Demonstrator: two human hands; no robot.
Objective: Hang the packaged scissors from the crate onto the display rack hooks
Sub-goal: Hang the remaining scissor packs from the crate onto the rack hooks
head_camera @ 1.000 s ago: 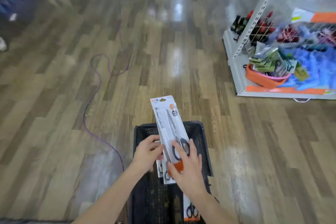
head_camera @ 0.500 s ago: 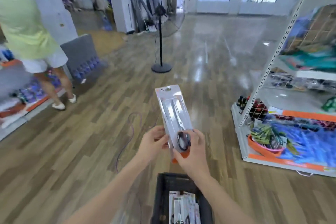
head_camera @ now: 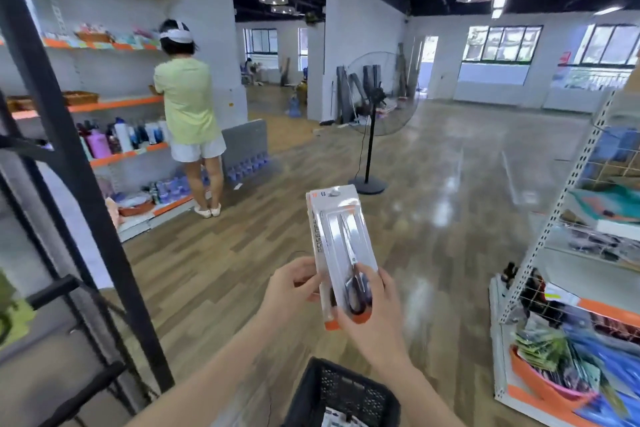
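Observation:
A packaged pair of scissors (head_camera: 337, 239), in a clear blister on a white and orange card, stands upright in front of me. My left hand (head_camera: 292, 289) pinches the card's left edge. My right hand (head_camera: 372, 314) grips its lower end, fingers over the black handles. Below, at the bottom edge, sits the black plastic crate (head_camera: 341, 395) with more packages inside. A black metal display rack (head_camera: 65, 156) rises at the left, with short arms (head_camera: 52, 291) sticking out toward me.
A person in a yellow shirt (head_camera: 188, 114) stands at wall shelves (head_camera: 114, 104) on the left. A standing fan (head_camera: 375, 125) is ahead on the wooden floor. A white shelving unit (head_camera: 561, 253) with goods stands at the right.
Both hands have lifted the scissors package up out of the crate. My view has swung up from the floor and leftward, bringing the black rack into sight.

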